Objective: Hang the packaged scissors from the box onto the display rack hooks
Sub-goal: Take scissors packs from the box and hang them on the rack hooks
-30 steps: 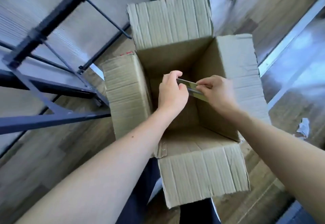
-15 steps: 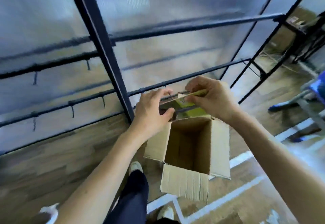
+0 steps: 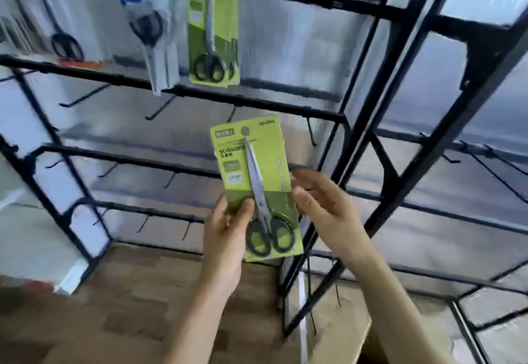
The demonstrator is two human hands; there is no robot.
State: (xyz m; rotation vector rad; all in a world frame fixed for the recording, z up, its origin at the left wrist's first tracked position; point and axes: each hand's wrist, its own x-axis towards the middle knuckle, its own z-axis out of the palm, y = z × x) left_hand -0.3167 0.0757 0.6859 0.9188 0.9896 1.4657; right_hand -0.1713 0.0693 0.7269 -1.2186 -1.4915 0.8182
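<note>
Scissors: the packaged scissors [image 3: 255, 163] are a green card, blades pointing up and black handles at the bottom. I hold it upright with a slight tilt in front of the display rack [image 3: 368, 123].
Left hand: my left hand [image 3: 225, 235] grips the card's lower left edge, with the thumb across the front beside the handles and the fingers behind.
Right hand: my right hand [image 3: 328, 215] sits at the card's right edge, fingers loosely curled. I cannot tell whether the tips pinch the card or only touch it.
Hole: the round hang hole [image 3: 245, 130] at the card's top is on no hook and lies just below a black rail [image 3: 257, 103].
Hooks: bare hooks [image 3: 311, 132] stick out from that rail and from the rails lower left.
Hung stock: a matching green pack [image 3: 213, 29] hangs higher up, left of my card. A blue-and-white pack [image 3: 151, 20] and a white pack [image 3: 63, 20] hang further left, both blurred.
Floor: the wooden floor [image 3: 143, 292] shows under the rack.
</note>
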